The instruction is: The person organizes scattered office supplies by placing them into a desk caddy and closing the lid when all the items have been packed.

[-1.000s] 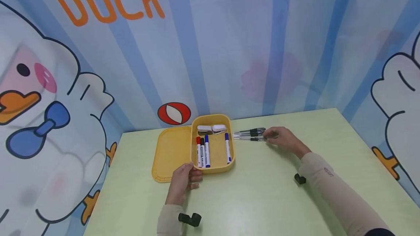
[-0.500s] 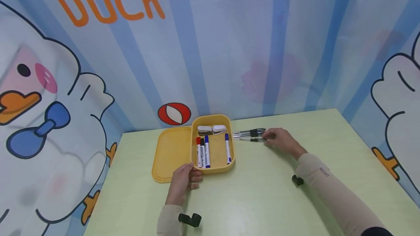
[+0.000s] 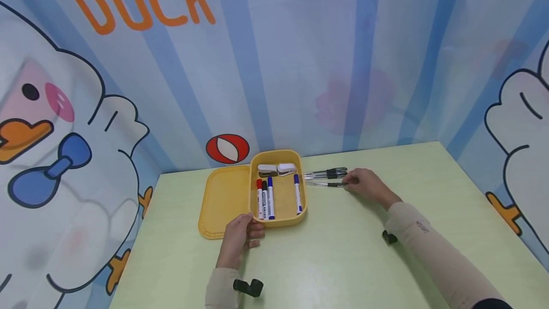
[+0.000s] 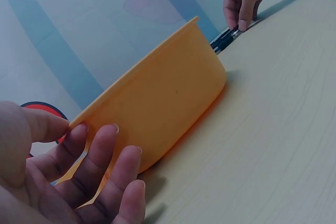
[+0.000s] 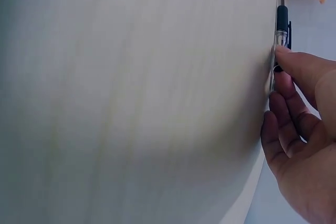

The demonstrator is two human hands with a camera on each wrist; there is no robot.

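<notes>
In the head view, my left hand (image 3: 238,237) pinches the near left corner of a yellow pencil box (image 3: 283,224) between thumb and index finger. The left wrist view shows the thumb and index finger on its rim, other fingers spread along the wall. To the right of the box, my right hand (image 3: 369,186) pinches the end of a clear pen with a black grip (image 5: 282,19), low at the tabletop. Several similar pens (image 3: 332,173) lie side by side just beyond it, pointing at the box.
The box holds a red (image 3: 259,199), a black (image 3: 265,201) and a blue marker (image 3: 270,198) at left, another blue marker (image 3: 298,194) at right, and two white plastic pieces (image 3: 286,169) at the back. A yellow lid (image 3: 220,204) lies left. A printed curtain (image 3: 291,61) stands behind.
My right hand has shifted slightly left and nearer, and the pinched pen now lies a little farther from the other pens. My left hand stays on the box corner.
</notes>
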